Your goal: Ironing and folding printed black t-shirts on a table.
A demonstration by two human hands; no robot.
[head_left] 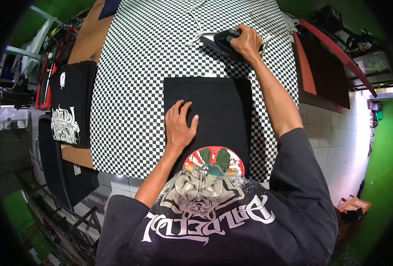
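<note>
A folded black T-shirt [216, 109] lies flat on a black-and-white checkered cloth [130, 99] in front of me. Near my body its round red, green and white print [213, 158] shows, partly hidden by the shirt I wear. My left hand [181, 124] rests on the folded shirt's left side, fingers apart and holding nothing. Beyond the shirt, at the upper right, my right hand [248, 40] grips the handle of a dark clothes iron [221, 45]. The iron is on the checkered cloth, apart from the shirt, its tip pointing left. A pale cord [195, 20] lies beside it.
Folded black T-shirts [73, 103] with a white print are stacked at the left on a brown board [78, 154]. Dark blue fabric [109, 8] lies at the top left. Right of the cloth stands a dark brown and red panel [326, 69]. A black box-like object [66, 179] is at the lower left.
</note>
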